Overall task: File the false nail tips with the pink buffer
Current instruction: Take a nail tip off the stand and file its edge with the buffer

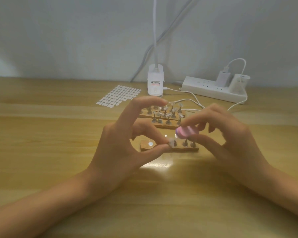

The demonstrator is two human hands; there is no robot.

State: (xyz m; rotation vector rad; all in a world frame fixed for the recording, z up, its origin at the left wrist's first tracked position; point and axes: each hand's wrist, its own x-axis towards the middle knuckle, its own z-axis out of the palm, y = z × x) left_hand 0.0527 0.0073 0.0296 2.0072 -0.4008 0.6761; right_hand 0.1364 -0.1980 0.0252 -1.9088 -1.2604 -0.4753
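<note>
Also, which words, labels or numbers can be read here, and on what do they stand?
Nothing can be read.
Lamp base: label with red and dark print, too blurred.
White box at the power strip end: faint grey marks, too blurred.

Wooden table (41,134). At the back, lamp base (155,83); sticker sheet (119,95) just left of lamp; power strip (213,91) right of lamp; cables (187,100) and three wooden holders (165,125) in front of lamp.

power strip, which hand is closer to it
Right. The right hand, holding the buffer, is in front of the power strip; the left hand, pinching a nail tip, is further off to its left.
</note>
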